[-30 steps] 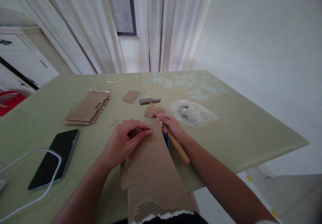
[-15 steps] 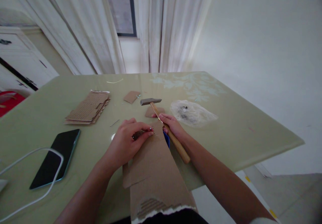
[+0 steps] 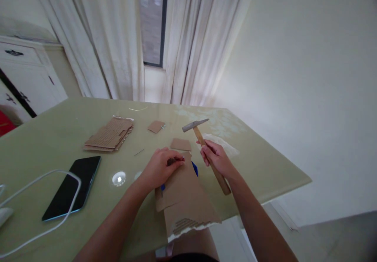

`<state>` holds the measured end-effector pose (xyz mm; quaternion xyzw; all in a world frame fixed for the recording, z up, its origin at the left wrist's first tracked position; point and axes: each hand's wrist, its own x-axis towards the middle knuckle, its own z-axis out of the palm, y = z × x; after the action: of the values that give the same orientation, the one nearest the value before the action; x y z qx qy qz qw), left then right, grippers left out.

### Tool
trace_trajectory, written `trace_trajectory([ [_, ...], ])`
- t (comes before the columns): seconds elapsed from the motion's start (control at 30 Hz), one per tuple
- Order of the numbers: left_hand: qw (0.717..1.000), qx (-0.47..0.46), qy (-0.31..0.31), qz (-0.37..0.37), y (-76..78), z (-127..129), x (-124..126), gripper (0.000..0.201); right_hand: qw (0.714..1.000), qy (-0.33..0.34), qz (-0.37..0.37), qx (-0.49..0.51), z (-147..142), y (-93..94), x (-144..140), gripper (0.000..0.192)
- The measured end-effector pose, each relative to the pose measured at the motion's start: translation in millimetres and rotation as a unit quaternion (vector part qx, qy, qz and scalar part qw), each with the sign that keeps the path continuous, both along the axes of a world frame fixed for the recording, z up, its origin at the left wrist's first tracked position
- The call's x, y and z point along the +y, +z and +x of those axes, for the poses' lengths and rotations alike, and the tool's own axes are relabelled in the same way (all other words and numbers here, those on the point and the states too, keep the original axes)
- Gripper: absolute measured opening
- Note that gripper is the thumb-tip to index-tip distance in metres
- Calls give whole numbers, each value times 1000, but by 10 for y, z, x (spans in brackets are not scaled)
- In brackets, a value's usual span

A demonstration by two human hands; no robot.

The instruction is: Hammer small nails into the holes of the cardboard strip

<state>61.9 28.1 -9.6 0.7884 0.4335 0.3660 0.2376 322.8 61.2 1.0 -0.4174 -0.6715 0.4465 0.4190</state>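
The right hand [image 3: 216, 158] is clenched around the wooden handle of a hammer [image 3: 206, 146], head lifted off the tabletop [image 3: 265, 164] and pointing toward eleven o'clock; the left hand [image 3: 160, 168] is closed in a pinch at the far end of a long cardboard strip [image 3: 184, 193], seemingly on a small nail, though it is too small to make out; the strip lies at the near edge, its torn end hanging over at six o'clock.

The likeliest mishap, as I judge it, is a blow landing on the left fingertips [image 3: 176, 161], since they sit right where the hammer would come down; a glancing hit could also bend the nail or tip the overhanging strip off the edge; the glossy tabletop may chip under a miss.

Open room lies at two o'clock, toward the right edge; at ten o'clock a cardboard stack [image 3: 109, 134] and two small scraps [image 3: 180, 144] crowd in; a phone [image 3: 73, 186] and white cable [image 3: 38, 199] sit at eight o'clock.
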Motion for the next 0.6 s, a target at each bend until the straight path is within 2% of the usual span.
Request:
trace_trajectory([
  [0.07,1000,-13,-14,7,0,5,12,13,988,8,55,-145,155,274,-197,35],
  [0.13,1000,-16,-21,14,-4,8,24,14,947,7,131,-294,260,563,-396,27],
  [0.2,1000,-12,-17,11,-12,11,35,15,915,-7,169,-367,299,807,-570,27],
  [0.27,1000,-12,-11,8,-20,14,41,14,906,-27,175,-384,285,965,-703,31],
  [0.37,1000,-17,-11,12,-23,20,39,15,909,-53,173,-376,209,1040,-826,33],
  [0.53,1000,-17,-12,23,-14,21,30,14,888,12,169,-427,85,1037,-898,28],
  [0.6,999,-18,-14,24,-18,19,34,14,888,4,175,-426,78,1086,-909,28],
])
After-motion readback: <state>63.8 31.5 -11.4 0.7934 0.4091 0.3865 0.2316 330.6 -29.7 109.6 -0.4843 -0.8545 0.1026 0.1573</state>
